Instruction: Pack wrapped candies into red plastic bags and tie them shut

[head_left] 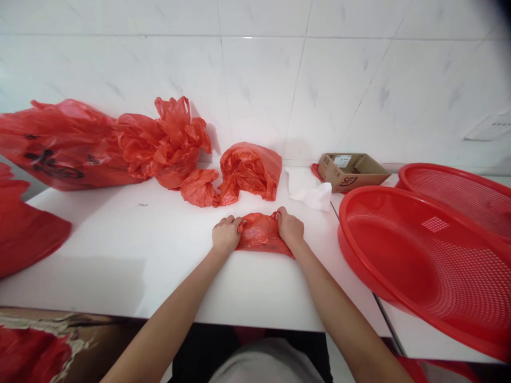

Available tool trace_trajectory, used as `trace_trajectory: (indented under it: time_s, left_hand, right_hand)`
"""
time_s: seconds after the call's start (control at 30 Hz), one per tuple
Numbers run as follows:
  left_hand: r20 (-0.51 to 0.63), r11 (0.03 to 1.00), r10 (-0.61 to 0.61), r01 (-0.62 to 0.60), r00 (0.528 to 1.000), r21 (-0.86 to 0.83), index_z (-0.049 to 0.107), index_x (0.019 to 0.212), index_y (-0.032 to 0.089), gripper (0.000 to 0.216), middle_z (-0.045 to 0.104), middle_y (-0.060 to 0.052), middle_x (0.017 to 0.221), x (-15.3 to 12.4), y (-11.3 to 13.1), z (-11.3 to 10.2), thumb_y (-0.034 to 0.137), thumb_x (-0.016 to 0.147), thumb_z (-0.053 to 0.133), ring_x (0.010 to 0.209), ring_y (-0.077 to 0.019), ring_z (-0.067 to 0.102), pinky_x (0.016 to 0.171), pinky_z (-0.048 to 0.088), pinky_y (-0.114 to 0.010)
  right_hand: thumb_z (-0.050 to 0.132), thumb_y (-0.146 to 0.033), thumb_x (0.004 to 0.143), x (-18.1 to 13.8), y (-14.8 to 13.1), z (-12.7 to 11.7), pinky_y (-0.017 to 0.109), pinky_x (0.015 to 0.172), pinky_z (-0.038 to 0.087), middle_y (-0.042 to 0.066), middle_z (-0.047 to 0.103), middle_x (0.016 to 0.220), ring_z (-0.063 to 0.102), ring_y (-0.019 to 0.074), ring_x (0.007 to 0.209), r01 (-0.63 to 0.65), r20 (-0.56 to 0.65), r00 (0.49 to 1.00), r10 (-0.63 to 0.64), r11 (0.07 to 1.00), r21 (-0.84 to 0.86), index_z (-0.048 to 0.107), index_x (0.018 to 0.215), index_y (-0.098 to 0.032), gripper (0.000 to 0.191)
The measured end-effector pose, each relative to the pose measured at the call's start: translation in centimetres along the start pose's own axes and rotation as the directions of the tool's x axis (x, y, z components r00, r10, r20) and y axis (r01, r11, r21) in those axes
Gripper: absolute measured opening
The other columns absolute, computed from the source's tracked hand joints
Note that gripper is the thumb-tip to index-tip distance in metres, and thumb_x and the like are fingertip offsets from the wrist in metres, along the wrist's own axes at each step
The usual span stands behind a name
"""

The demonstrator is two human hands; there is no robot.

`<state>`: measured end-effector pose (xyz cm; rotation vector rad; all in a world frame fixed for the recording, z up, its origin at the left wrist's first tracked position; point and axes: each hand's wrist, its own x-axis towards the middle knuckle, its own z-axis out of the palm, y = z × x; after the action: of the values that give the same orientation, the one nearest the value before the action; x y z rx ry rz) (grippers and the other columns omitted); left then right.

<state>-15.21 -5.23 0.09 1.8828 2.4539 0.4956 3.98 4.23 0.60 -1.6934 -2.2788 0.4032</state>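
Note:
A small red plastic bag (260,232) lies on the white table between my hands. My left hand (226,234) is closed on the bag's left upper edge, fingers curled over the plastic. At the opposite side, my right hand (290,226) pinches the right upper corner between thumb and fingers. The bag's top is bunched and slightly raised, while its lower edge rests flat. Whether anything is inside cannot be made out. Just beyond my hands stands an opened, rumpled red bag (269,167), with a crumpled red bag (198,187) beside it.
Large red bags (75,151) fill the back left, and another red bag (32,231) hangs over the left side. White paper (317,196), a cardboard box (351,173) and red perforated baskets (383,250) stand to the right. An open carton (96,346) sits below the table's front edge.

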Motion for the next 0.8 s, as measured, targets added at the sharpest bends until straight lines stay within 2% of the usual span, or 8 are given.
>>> trace_trajectory:
  time_s: [0.07,0.13,0.27,0.4,0.67,0.73,0.8]
  left_hand:
    - [-0.041,0.998,0.026,-0.028,0.999,-0.050,0.068,0.101,0.022,0.033,0.065,-0.009,0.116,-0.1,0.1,-0.2,0.036,0.096,0.039,0.109,-0.0261,0.057,0.085,0.044,-0.034]
    - [-0.070,0.993,0.033,-0.041,0.997,-0.115,0.066,0.100,0.022,0.035,0.065,-0.006,0.116,-0.3,0.5,-0.4,0.039,0.098,0.035,0.108,-0.0211,0.058,0.088,0.043,-0.029]
    - [-0.076,0.975,-0.038,0.021,0.996,-0.220,0.061,0.099,0.021,0.051,0.067,-0.001,0.081,-0.9,1.7,-0.9,0.044,0.101,0.015,0.075,-0.0139,0.062,0.070,0.045,-0.022]
    - [-0.042,0.965,-0.108,0.095,0.993,-0.244,0.060,0.096,0.023,0.050,0.064,0.001,0.069,-1.7,2.3,-1.4,0.048,0.100,0.017,0.066,-0.0153,0.062,0.063,0.041,-0.023]
    - [0.090,0.968,-0.230,0.237,0.969,-0.080,0.071,0.088,0.025,0.049,0.070,-0.008,0.072,-1.5,1.6,-1.3,0.053,0.094,0.030,0.070,-0.0280,0.065,0.059,0.039,-0.032]
    - [0.087,0.972,-0.226,0.230,0.970,-0.041,0.072,0.090,0.025,0.048,0.071,-0.009,0.078,-1.5,1.7,-1.0,0.051,0.095,0.031,0.075,-0.0286,0.066,0.063,0.042,-0.034]
    - [0.059,0.980,-0.198,0.199,0.978,-0.012,0.072,0.095,0.025,0.045,0.072,-0.010,0.092,-1.5,1.8,-0.8,0.047,0.095,0.033,0.089,-0.0290,0.065,0.073,0.043,-0.037]
  right_hand:
    - [0.028,-0.035,0.101,-0.2,0.0,0.1,0.026,0.058,0.025,0.003,0.065,0.074,0.057,0.0174,0.064,-0.013,-0.025,1.000,0.014,1.000,0.020,0.055,0.111,-0.023,0.032]
    - [0.028,-0.036,0.101,-0.5,0.0,0.1,0.025,0.058,0.025,0.002,0.065,0.075,0.056,0.0164,0.064,-0.027,-0.058,0.998,0.030,0.998,0.048,0.056,0.111,-0.024,0.032]
    - [0.025,-0.039,0.102,-1.1,0.0,-0.1,0.024,0.060,0.027,0.000,0.066,0.080,0.057,0.0145,0.068,-0.026,-0.120,0.992,0.040,0.993,0.116,0.054,0.113,-0.025,0.034]
    - [0.024,-0.040,0.102,-1.2,0.2,-0.7,0.023,0.061,0.030,-0.001,0.067,0.082,0.057,0.0138,0.070,-0.028,-0.141,0.989,0.050,0.987,0.160,0.053,0.113,-0.026,0.034]
    - [0.030,-0.037,0.101,-0.3,0.7,-0.4,0.025,0.059,0.026,0.001,0.064,0.074,0.053,0.0150,0.063,-0.077,-0.088,0.992,0.086,0.993,0.094,0.058,0.110,-0.026,0.031]
    - [0.031,-0.037,0.100,-0.2,0.7,-0.2,0.026,0.059,0.025,0.001,0.063,0.073,0.053,0.0153,0.062,-0.080,-0.069,0.994,0.085,0.995,0.065,0.058,0.110,-0.026,0.031]
    - [0.031,-0.037,0.100,-0.2,0.7,0.0,0.026,0.059,0.025,0.002,0.064,0.074,0.054,0.0157,0.063,-0.079,-0.054,0.995,0.081,0.996,0.040,0.058,0.110,-0.026,0.031]
